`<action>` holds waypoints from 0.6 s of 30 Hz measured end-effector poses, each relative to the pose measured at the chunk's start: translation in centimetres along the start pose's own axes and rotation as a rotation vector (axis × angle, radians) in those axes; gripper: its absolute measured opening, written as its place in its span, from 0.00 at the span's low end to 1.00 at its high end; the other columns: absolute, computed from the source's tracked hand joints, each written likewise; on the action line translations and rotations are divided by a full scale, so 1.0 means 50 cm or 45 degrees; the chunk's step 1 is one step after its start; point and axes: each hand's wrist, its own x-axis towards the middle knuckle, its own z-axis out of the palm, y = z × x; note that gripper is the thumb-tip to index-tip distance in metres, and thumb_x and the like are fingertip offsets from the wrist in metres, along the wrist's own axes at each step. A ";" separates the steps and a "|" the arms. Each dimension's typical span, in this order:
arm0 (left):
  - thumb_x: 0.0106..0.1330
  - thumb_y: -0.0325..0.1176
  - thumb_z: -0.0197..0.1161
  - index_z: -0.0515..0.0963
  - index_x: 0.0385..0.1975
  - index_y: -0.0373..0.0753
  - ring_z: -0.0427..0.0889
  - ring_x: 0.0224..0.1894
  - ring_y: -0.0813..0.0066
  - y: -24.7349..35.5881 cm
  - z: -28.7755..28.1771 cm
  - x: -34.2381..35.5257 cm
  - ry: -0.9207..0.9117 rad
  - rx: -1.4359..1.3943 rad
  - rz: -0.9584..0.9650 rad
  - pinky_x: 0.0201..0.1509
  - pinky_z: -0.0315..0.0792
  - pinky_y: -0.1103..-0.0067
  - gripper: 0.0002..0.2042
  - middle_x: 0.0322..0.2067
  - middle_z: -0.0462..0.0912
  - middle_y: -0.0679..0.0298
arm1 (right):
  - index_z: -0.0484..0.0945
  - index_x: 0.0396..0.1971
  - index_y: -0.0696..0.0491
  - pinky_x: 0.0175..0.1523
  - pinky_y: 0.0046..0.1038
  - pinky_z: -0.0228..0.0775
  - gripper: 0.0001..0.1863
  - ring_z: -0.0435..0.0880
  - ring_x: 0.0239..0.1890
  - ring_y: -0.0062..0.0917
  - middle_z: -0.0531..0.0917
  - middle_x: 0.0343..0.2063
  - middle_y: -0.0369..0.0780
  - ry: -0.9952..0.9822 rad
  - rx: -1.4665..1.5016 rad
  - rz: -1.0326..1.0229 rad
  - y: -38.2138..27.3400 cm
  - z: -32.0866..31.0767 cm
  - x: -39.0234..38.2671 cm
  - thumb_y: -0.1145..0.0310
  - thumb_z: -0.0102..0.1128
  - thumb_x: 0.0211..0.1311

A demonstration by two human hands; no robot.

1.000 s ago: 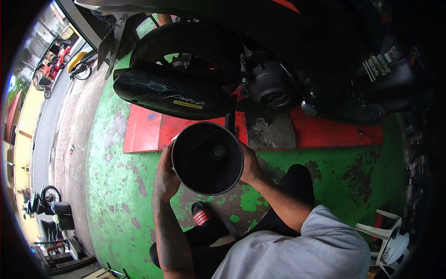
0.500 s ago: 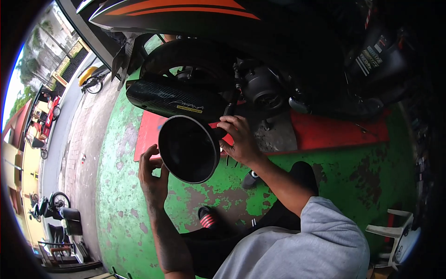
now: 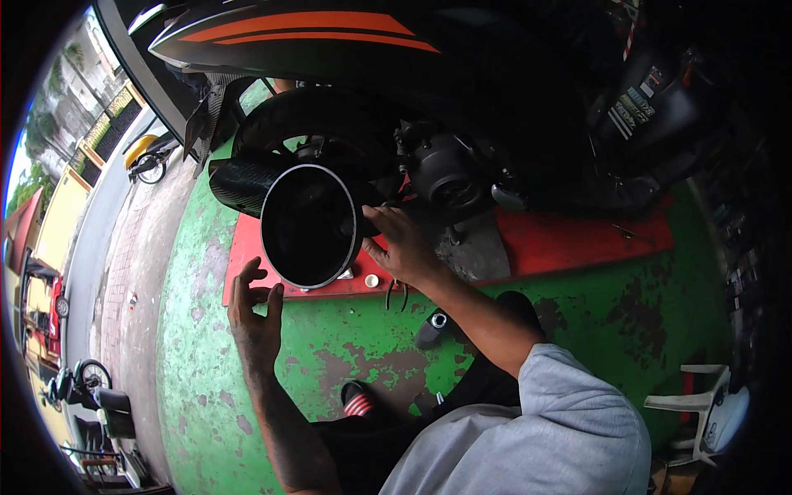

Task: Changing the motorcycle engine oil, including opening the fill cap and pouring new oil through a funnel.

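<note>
Head view: right hand [image 3: 404,247] clamps the black exhaust muffler [image 3: 307,223] at its rim. Left hand [image 3: 254,312] hovers open-fingered just below the muffler, gripping nothing.

Daylight enters from nine to eleven o'clock, overexposing the street [image 3: 99,247]; the motorcycle [image 3: 429,91] at twelve sits in deep shadow. Fisheye bending and black vignetting ring sharp, unblurred edges.

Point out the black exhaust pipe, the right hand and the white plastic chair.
black exhaust pipe [image 3: 307,227], head view, its dark open end.
right hand [image 3: 404,247], head view, back of hand.
white plastic chair [image 3: 691,404], head view, its seat.
</note>
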 end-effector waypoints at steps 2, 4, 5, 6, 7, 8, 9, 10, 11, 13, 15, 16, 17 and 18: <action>0.62 0.21 0.66 0.73 0.60 0.39 0.83 0.34 0.75 -0.002 0.003 -0.001 -0.007 0.014 -0.004 0.42 0.77 0.76 0.24 0.47 0.81 0.60 | 0.69 0.59 0.52 0.54 0.39 0.74 0.27 0.78 0.49 0.42 0.79 0.45 0.43 0.005 -0.012 0.009 0.011 -0.006 0.005 0.62 0.67 0.62; 0.62 0.21 0.65 0.73 0.60 0.38 0.83 0.34 0.75 -0.002 0.003 -0.001 -0.006 0.026 -0.044 0.42 0.77 0.76 0.24 0.47 0.81 0.59 | 0.69 0.59 0.52 0.52 0.40 0.74 0.27 0.78 0.47 0.42 0.79 0.44 0.43 0.020 0.012 0.009 0.023 -0.009 0.014 0.63 0.67 0.62; 0.62 0.21 0.65 0.73 0.60 0.38 0.82 0.34 0.74 -0.005 0.007 0.002 -0.001 0.022 -0.025 0.40 0.76 0.76 0.24 0.46 0.80 0.59 | 0.69 0.59 0.52 0.52 0.40 0.74 0.27 0.78 0.47 0.42 0.79 0.44 0.43 0.031 -0.018 0.004 0.033 -0.012 0.015 0.63 0.67 0.62; 0.61 0.21 0.65 0.73 0.60 0.39 0.81 0.33 0.74 -0.007 0.009 0.004 -0.001 0.042 -0.007 0.39 0.76 0.77 0.24 0.46 0.80 0.59 | 0.69 0.59 0.53 0.52 0.40 0.74 0.27 0.78 0.47 0.42 0.79 0.44 0.44 0.004 0.016 0.066 0.039 -0.015 0.013 0.63 0.66 0.62; 0.61 0.21 0.65 0.73 0.60 0.39 0.81 0.33 0.73 -0.011 0.008 0.004 0.005 0.058 0.012 0.38 0.76 0.77 0.24 0.46 0.80 0.59 | 0.69 0.58 0.53 0.51 0.40 0.74 0.26 0.79 0.47 0.42 0.79 0.44 0.44 -0.022 0.047 0.122 0.041 -0.016 0.014 0.63 0.66 0.63; 0.61 0.20 0.65 0.73 0.60 0.39 0.80 0.32 0.73 -0.011 0.003 0.001 0.017 0.060 0.022 0.38 0.76 0.78 0.25 0.46 0.80 0.59 | 0.69 0.58 0.53 0.50 0.40 0.74 0.26 0.79 0.46 0.43 0.79 0.44 0.45 0.013 0.021 0.093 0.035 -0.018 0.019 0.63 0.66 0.63; 0.61 0.20 0.65 0.73 0.60 0.39 0.80 0.32 0.73 -0.010 -0.007 -0.005 0.039 0.065 0.031 0.37 0.75 0.78 0.25 0.46 0.79 0.59 | 0.69 0.58 0.53 0.50 0.40 0.74 0.26 0.79 0.46 0.43 0.79 0.43 0.45 0.048 0.000 0.054 0.024 -0.013 0.023 0.64 0.66 0.63; 0.61 0.20 0.64 0.73 0.59 0.39 0.79 0.32 0.73 -0.013 -0.015 -0.008 0.049 0.071 0.025 0.37 0.75 0.78 0.25 0.45 0.79 0.59 | 0.69 0.58 0.53 0.49 0.40 0.74 0.26 0.79 0.45 0.43 0.79 0.43 0.45 0.067 0.037 0.055 0.018 -0.004 0.026 0.63 0.66 0.63; 0.61 0.19 0.64 0.73 0.59 0.39 0.79 0.32 0.74 -0.018 -0.021 -0.012 0.057 0.087 0.008 0.37 0.75 0.78 0.25 0.45 0.79 0.59 | 0.69 0.59 0.53 0.48 0.41 0.75 0.26 0.79 0.45 0.43 0.79 0.42 0.46 0.082 0.087 0.060 0.017 0.007 0.029 0.63 0.66 0.63; 0.61 0.19 0.64 0.73 0.59 0.39 0.78 0.32 0.74 -0.017 -0.012 -0.010 0.033 0.072 0.013 0.36 0.74 0.78 0.25 0.45 0.79 0.59 | 0.69 0.58 0.53 0.48 0.39 0.76 0.26 0.80 0.45 0.43 0.80 0.42 0.45 0.095 0.038 0.063 0.030 0.001 0.034 0.63 0.67 0.63; 0.60 0.19 0.64 0.73 0.59 0.39 0.78 0.31 0.74 -0.011 0.008 -0.001 0.027 0.007 0.009 0.37 0.74 0.77 0.24 0.44 0.79 0.60 | 0.69 0.58 0.53 0.48 0.37 0.78 0.27 0.82 0.46 0.43 0.81 0.43 0.45 0.102 0.015 0.075 0.051 -0.011 0.046 0.62 0.67 0.63; 0.60 0.20 0.64 0.73 0.58 0.38 0.78 0.31 0.73 -0.011 0.013 0.000 -0.007 0.022 -0.007 0.37 0.74 0.77 0.24 0.44 0.79 0.60 | 0.70 0.58 0.53 0.47 0.37 0.78 0.26 0.82 0.45 0.43 0.81 0.43 0.45 0.089 0.025 0.097 0.056 -0.017 0.053 0.62 0.67 0.63; 0.60 0.20 0.64 0.74 0.58 0.38 0.78 0.31 0.73 -0.013 0.017 0.000 -0.042 0.038 -0.026 0.37 0.74 0.77 0.23 0.44 0.79 0.60 | 0.70 0.57 0.53 0.47 0.37 0.78 0.26 0.82 0.44 0.43 0.81 0.44 0.46 0.074 0.037 0.119 0.061 -0.021 0.060 0.62 0.68 0.63; 0.60 0.21 0.65 0.75 0.56 0.38 0.79 0.32 0.72 -0.016 0.023 0.000 -0.074 0.058 -0.026 0.38 0.74 0.76 0.22 0.43 0.79 0.60 | 0.70 0.57 0.53 0.47 0.37 0.78 0.26 0.82 0.44 0.43 0.81 0.44 0.46 0.072 0.035 0.123 0.067 -0.024 0.067 0.62 0.68 0.63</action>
